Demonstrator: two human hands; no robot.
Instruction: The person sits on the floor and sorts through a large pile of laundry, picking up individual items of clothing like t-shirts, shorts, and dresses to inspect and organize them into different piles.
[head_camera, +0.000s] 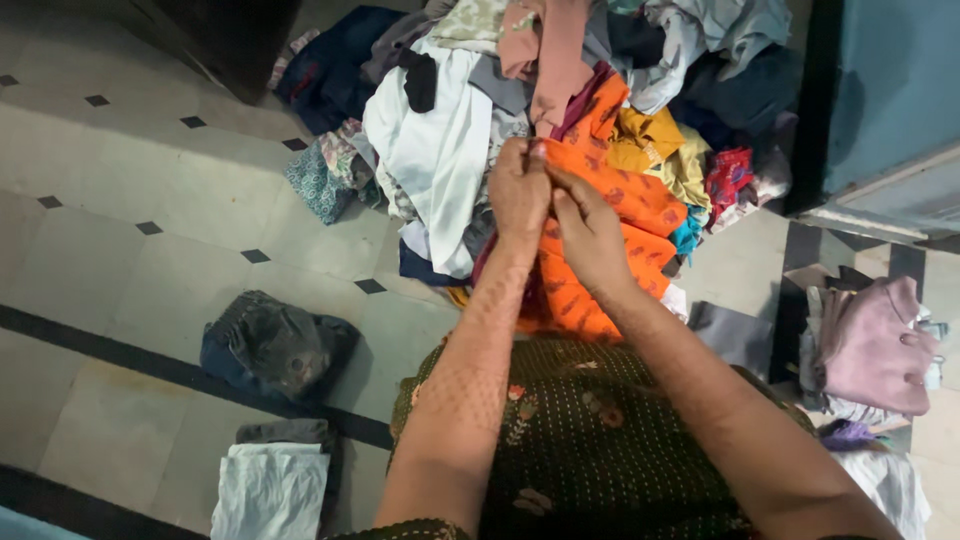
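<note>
an orange patterned cloth (625, 215) is pinched at its top edge by the closed fingers of the left hand (518, 190) and the right hand (588, 232), held side by side. the cloth hangs below them, before a clothes pile (450, 140) on the tiled floor (130, 200).

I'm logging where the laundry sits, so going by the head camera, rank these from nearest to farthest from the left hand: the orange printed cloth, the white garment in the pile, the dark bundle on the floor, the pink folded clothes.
1. orange printed cloth: gripped by the left hand.
2. white garment: just left, in the pile.
3. dark bundle: lower left, on the floor.
4. pink folded clothes: far right.
</note>
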